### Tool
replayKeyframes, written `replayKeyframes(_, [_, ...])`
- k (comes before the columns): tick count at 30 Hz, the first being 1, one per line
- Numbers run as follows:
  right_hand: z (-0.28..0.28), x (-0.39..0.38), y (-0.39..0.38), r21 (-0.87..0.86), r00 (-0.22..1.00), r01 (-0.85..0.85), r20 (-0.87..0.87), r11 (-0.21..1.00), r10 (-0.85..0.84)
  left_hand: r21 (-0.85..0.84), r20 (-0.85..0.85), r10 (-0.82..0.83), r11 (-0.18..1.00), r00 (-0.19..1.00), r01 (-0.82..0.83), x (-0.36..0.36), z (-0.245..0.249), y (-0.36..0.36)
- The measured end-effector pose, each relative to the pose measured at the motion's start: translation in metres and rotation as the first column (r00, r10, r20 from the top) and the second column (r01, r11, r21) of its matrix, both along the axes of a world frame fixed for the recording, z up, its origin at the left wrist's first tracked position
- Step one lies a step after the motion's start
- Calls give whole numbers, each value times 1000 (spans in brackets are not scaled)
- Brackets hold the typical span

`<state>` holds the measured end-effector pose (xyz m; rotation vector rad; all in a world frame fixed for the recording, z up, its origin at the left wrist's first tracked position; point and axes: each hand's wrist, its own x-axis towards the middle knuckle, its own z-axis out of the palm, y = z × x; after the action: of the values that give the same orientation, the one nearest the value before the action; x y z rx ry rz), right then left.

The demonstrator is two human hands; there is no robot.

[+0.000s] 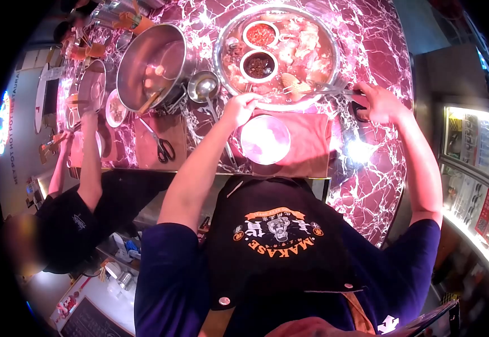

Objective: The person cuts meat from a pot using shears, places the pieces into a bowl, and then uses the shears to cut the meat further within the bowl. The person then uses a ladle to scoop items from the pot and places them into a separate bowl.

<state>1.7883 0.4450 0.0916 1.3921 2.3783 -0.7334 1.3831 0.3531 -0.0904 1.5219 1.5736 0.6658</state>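
Note:
My left hand [241, 109] is closed in a pinch at the near rim of a large round metal basin [220, 72]. What its fingers hold, if anything, is too small to name. My right hand [380, 104] grips a pair of scissors [334, 90], whose metal blades point left over the basin's near edge. By the blade tips lies a ridged, tan piece of food [296, 85]. Meat pieces in reddish broth fill the basin, along with a bowl of chopped red chili [261, 35] and a bowl of dark sauce [258, 65].
A white plate [265, 140] sits on a brown placemat [314, 149] before me. Leftward are a ladle [204, 87], a deep steel pot [123, 73] and black-handled scissors [164, 150]. Another person's arm [91, 163] reaches over the marble table [368, 45] at far left.

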Motion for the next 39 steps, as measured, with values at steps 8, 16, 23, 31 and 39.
replayKeyframes(8, [-32, -22, 34, -338, 996, 47, -52, 940, -68, -140, -13, -1, 990, 1000, -1, 2, 1, -5])
replayKeyframes(16, [-39, -31, 20, -303, 991, -12, -133, 953, -30, -125, -54, 36, 991, 998, -42, 4, 3, -8])
replayKeyframes(23, [-30, -34, 7, -200, 991, -72, -126, 977, 48, -117, -41, 47, 992, 998, -51, 9, 0, -9])
replayKeyframes(31, [-25, -40, 1, -260, 996, -13, -87, 966, -10, -166, -34, 71, 983, 997, -75, 14, -2, -8])
replayKeyframes(39, [-55, -57, -14, -136, 993, 4, -118, 991, -21, -112, 92, 65, 992, 994, -55, 23, -15, -6])
